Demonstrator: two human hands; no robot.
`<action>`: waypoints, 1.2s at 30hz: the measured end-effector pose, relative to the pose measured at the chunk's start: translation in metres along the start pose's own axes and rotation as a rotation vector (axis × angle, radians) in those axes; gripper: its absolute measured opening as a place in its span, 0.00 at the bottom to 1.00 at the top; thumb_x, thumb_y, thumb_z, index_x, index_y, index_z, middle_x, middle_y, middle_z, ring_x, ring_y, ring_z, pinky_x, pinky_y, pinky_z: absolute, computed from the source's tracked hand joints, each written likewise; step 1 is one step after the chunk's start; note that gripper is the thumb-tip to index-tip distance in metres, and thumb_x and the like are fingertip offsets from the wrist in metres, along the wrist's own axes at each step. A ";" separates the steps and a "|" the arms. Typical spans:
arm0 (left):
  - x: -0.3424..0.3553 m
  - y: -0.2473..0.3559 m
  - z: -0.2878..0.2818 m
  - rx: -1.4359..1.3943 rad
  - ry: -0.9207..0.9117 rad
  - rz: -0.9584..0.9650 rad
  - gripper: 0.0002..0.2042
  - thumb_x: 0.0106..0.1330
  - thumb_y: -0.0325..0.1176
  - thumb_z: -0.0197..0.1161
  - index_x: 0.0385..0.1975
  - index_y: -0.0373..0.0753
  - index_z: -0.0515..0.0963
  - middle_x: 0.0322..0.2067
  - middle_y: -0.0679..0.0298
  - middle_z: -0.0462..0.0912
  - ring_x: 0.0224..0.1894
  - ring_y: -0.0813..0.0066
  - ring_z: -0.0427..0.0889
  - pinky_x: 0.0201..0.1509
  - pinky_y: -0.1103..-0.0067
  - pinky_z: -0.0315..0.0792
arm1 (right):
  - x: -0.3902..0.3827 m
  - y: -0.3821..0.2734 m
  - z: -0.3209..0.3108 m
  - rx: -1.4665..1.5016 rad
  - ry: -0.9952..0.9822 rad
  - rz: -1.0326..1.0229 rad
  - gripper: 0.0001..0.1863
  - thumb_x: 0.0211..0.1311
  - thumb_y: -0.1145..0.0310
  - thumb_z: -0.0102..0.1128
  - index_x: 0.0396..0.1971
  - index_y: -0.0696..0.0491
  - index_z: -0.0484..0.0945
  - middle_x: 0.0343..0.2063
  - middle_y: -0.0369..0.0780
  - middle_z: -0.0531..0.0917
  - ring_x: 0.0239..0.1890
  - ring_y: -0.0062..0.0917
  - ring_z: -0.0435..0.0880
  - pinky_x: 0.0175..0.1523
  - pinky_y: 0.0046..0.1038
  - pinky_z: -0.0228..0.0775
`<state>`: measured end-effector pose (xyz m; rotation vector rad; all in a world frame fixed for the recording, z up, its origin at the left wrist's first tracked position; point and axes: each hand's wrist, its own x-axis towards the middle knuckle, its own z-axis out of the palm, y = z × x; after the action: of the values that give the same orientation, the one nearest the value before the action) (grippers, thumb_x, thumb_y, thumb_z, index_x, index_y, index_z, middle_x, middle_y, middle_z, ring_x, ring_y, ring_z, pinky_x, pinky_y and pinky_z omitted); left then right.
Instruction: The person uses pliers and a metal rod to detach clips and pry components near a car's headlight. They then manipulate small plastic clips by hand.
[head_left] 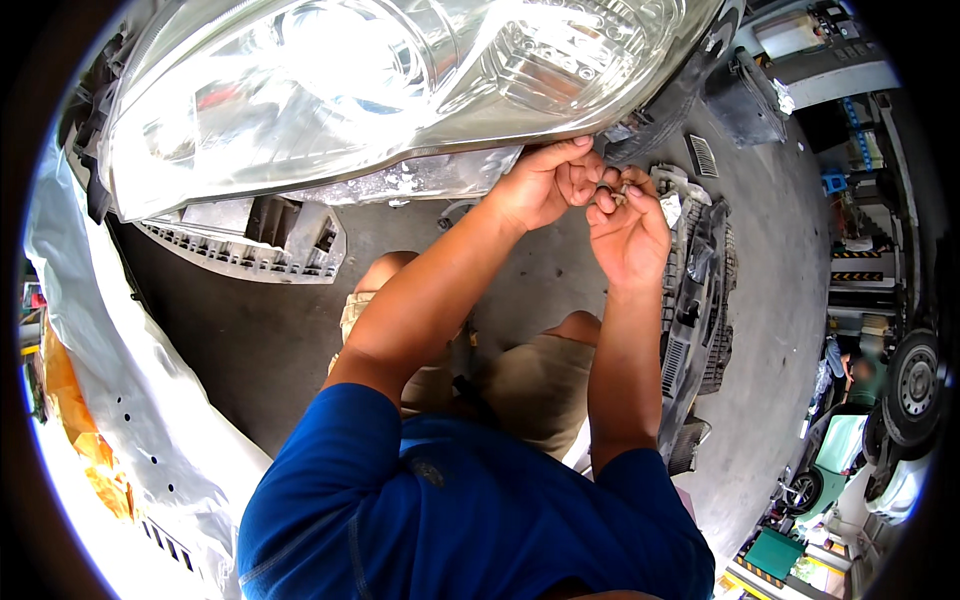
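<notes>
A large clear car headlight [440, 120] fills the top of the view, its lens bright with glare. Just under its lower right edge, my left hand [545, 188] is closed, thumb stretched along the rim and the other fingers curled. My right hand [632, 235] meets it from the right, fingers bent in a pinch. Between the fingertips of both hands a small dark and pale piece [606, 188] shows in part; its kind is too small to tell. Whether the left thumb touches the headlight I cannot tell.
A black plastic grille-like car part [690, 300] lies on the grey floor to my right. A slotted light-coloured panel [270, 238] hangs below the headlight. Silver-white sheeting [130, 380] covers the left side. A spare wheel [915, 385] and a person [865, 380] are far right.
</notes>
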<state>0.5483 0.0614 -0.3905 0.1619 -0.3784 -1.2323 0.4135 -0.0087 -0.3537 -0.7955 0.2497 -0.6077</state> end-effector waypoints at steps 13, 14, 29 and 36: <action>0.013 -0.002 -0.025 -0.117 -0.245 -0.023 0.19 0.71 0.37 0.55 0.59 0.40 0.71 0.22 0.67 0.73 0.25 0.73 0.71 0.35 0.73 0.70 | 0.033 -0.008 0.024 -0.254 0.197 0.041 0.16 0.68 0.55 0.60 0.34 0.54 0.75 0.23 0.34 0.74 0.18 0.14 0.64 0.20 0.17 0.53; 0.014 -0.001 -0.025 -0.128 -0.233 -0.019 0.18 0.71 0.37 0.55 0.58 0.39 0.72 0.22 0.67 0.73 0.25 0.73 0.71 0.36 0.72 0.71 | 0.034 -0.008 0.024 -0.266 0.212 0.038 0.16 0.68 0.55 0.60 0.34 0.54 0.75 0.23 0.34 0.74 0.18 0.13 0.64 0.20 0.17 0.53; 0.006 -0.006 0.000 -0.111 0.068 0.006 0.14 0.69 0.41 0.52 0.23 0.41 0.71 0.22 0.68 0.74 0.19 0.77 0.67 0.28 0.80 0.62 | 0.043 -0.008 0.029 -0.062 0.304 0.083 0.10 0.64 0.64 0.58 0.27 0.54 0.72 0.16 0.30 0.65 0.14 0.14 0.59 0.18 0.18 0.48; 0.003 -0.012 0.017 -0.182 0.144 0.038 0.18 0.69 0.40 0.52 0.15 0.45 0.66 0.12 0.75 0.65 0.11 0.83 0.61 0.19 0.82 0.58 | 0.042 -0.015 0.038 -0.099 0.346 0.093 0.13 0.62 0.65 0.60 0.24 0.56 0.72 0.14 0.29 0.63 0.14 0.13 0.58 0.17 0.19 0.47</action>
<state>0.5324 0.0563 -0.3784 0.0862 -0.1430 -1.2030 0.4572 -0.0196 -0.3164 -0.7668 0.6343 -0.6467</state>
